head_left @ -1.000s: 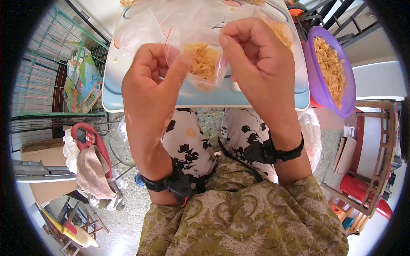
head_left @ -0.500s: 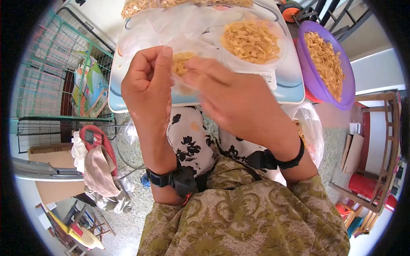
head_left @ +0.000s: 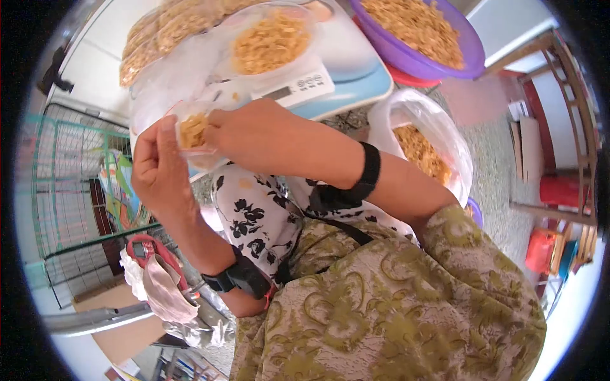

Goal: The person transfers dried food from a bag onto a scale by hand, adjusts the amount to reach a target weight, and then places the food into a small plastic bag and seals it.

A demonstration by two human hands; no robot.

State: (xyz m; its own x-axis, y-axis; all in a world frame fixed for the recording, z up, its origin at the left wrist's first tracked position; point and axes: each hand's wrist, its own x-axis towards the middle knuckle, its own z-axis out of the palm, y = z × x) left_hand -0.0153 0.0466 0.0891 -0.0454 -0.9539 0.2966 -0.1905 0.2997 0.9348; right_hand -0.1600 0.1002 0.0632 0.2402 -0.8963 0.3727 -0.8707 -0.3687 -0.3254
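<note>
Between my hands is a small clear plastic bag (head_left: 194,134) with some yellow-brown flat pieces inside. My left hand (head_left: 157,164) is closed, its thumb and fingers pinching the bag's left edge. My right hand (head_left: 244,134) is closed at the bag's right side, fingertips pressed together on it and partly hidden from me. Just beyond, a white digital scale (head_left: 306,86) sits on the table (head_left: 356,82). On the scale rests a clear bowl (head_left: 311,32) filled with the same kind of pieces.
Filled clear bags (head_left: 171,35) line the table's far left. A purple basin (head_left: 471,54) of similar pieces stands at the right, above an open white plastic bag (head_left: 384,117) holding more. A green wire cage (head_left: 82,190) is to the left, near a red stool-like seat (head_left: 171,257).
My view has turned right, so the table and basin appear shifted left and up. My right hand, blurred before, is now steadier against the small bag; my left hand keeps its pinch.
</note>
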